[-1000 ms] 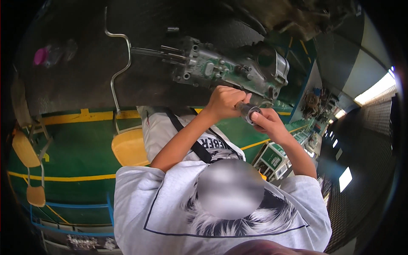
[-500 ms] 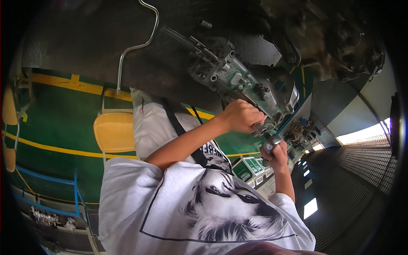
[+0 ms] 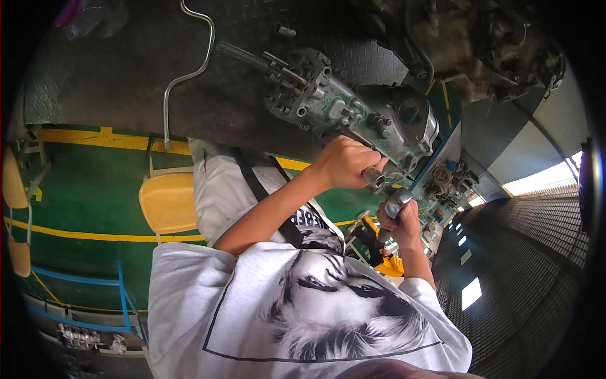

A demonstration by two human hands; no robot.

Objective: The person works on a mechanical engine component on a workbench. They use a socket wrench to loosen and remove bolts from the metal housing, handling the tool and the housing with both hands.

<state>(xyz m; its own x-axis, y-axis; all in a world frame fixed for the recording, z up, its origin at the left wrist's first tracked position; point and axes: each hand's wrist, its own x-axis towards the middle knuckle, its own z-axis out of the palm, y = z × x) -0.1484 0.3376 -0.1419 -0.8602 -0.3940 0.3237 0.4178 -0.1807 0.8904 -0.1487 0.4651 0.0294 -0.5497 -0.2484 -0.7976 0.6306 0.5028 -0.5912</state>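
My left hand (image 3: 345,163) is closed around a cylindrical metal socket (image 3: 374,178), whose hollow end pokes out beyond the fingers. In my right hand (image 3: 405,226) is a ratchet wrench (image 3: 399,202), its round metal head up and its handle going down through the fist. A gap separates the socket from the ratchet head. Just beyond my left hand, a grey metal gearbox (image 3: 341,104) with green stains lies on the dark metal workbench (image 3: 126,95). A splined shaft (image 3: 243,55) juts from its left end. My left fingers hide most of the socket.
A bent metal rod (image 3: 184,77) and a small metal cylinder (image 3: 285,31) lie on the bench. Large dark machinery (image 3: 486,50) stands at the far right. A yellow chair (image 3: 168,201) is on the green floor to my left. Someone in yellow and black (image 3: 390,264) shows beyond my right arm.
The ratchet head has come away from the socket, widening the gap between them. The socket's hollow end now faces more into view. The whole view has shifted slightly.
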